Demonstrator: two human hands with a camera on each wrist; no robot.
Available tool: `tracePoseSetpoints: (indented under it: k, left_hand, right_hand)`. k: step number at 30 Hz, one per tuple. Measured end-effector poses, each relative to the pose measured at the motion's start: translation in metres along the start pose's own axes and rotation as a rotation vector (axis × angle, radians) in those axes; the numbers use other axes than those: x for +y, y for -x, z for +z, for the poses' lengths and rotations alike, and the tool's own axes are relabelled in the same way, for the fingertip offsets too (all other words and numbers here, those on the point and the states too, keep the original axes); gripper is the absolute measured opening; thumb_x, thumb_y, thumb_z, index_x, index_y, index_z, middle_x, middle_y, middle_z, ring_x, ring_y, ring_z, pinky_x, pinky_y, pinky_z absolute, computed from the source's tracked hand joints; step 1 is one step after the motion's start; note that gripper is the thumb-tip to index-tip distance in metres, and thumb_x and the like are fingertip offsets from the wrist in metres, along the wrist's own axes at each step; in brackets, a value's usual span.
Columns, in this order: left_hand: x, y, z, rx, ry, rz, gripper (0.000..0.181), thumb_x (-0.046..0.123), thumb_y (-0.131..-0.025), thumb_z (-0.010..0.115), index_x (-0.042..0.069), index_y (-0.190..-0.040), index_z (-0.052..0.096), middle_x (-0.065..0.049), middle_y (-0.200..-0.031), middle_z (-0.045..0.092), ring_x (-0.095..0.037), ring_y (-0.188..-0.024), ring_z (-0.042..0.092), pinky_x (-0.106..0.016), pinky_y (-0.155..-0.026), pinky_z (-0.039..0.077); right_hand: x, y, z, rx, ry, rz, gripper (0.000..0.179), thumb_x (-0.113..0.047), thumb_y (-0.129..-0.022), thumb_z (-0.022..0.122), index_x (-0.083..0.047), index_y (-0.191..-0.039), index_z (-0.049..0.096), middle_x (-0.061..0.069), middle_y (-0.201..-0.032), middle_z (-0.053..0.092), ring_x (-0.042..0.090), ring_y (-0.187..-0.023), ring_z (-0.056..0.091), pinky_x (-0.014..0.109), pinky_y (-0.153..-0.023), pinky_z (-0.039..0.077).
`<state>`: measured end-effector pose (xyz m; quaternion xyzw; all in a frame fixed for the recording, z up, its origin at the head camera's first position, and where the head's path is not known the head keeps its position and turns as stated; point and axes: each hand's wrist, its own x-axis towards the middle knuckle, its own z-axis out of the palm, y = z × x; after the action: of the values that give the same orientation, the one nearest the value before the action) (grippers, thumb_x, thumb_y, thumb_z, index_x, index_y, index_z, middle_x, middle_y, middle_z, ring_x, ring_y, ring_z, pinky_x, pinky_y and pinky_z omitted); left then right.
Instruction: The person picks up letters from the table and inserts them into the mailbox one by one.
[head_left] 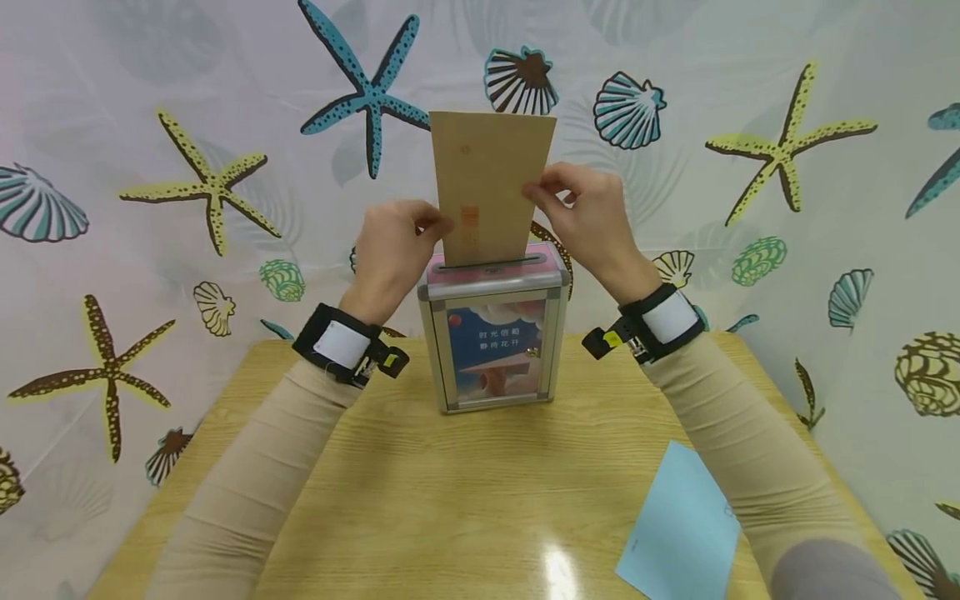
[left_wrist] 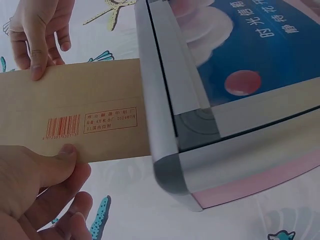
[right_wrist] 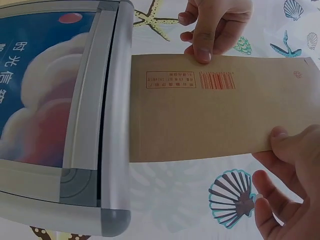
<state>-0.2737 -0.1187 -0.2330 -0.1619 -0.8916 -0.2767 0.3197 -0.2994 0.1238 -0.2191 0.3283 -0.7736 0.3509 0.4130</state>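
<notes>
A brown paper envelope [head_left: 495, 167] stands upright over the slot in the top of a silver-framed letter box [head_left: 558, 333]. My left hand [head_left: 393, 250] pinches its left edge between thumb and fingers, close above the box. Higher up on the opposite edge, my right hand [head_left: 588, 212] pinches it the same way. In the left wrist view, a red barcode [left_wrist: 62, 127] and a printed stamp show near the envelope's lower end. That lower end meets the box top at the slot. The box front carries a blue and pink picture [head_left: 495, 333] behind a panel with a small lock.
A light blue paper [head_left: 678, 525] lies on the wooden table [head_left: 450, 500] at the front right, partly under my right forearm in the head view. Behind the table hangs a white cloth [head_left: 247, 50] printed with starfish and shells. Each wrist wears a black strap with a small camera.
</notes>
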Motion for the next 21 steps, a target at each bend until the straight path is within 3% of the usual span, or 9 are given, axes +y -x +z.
tracePoseSetpoints:
  k: [12,16,21]
  left_hand:
    - [-0.003,0.006,0.01,-0.048,0.01,-0.005,0.014,0.024,-0.091,0.071,0.012,-0.096,0.077,-0.004,-0.09,0.074,-0.012,-0.074,0.063,-0.032,-0.061,0.052]
    - [-0.004,0.007,0.013,-0.098,0.008,-0.011,0.014,0.023,-0.092,0.069,0.012,-0.096,0.076,-0.004,-0.091,0.074,-0.012,-0.075,0.063,-0.034,-0.063,0.053]
    - [-0.006,0.008,0.015,-0.129,0.012,-0.034,0.013,0.023,-0.093,0.068,0.013,-0.1,0.073,-0.004,-0.096,0.073,-0.014,-0.08,0.064,-0.035,-0.066,0.053]
  right_hand:
    - [0.007,0.004,0.003,-0.012,0.014,0.056,0.013,-0.019,-0.091,0.07,-0.006,-0.094,0.072,0.007,-0.086,0.075,0.013,-0.08,0.065,0.042,-0.066,0.052]
    - [0.008,0.005,0.003,-0.005,0.015,0.064,0.013,-0.018,-0.091,0.068,-0.005,-0.096,0.071,0.008,-0.086,0.074,0.014,-0.08,0.065,0.044,-0.066,0.052]
    - [0.014,0.013,0.004,-0.052,0.01,0.099,0.012,-0.016,-0.092,0.068,-0.005,-0.095,0.072,0.009,-0.087,0.073,0.013,-0.079,0.064,0.038,-0.066,0.051]
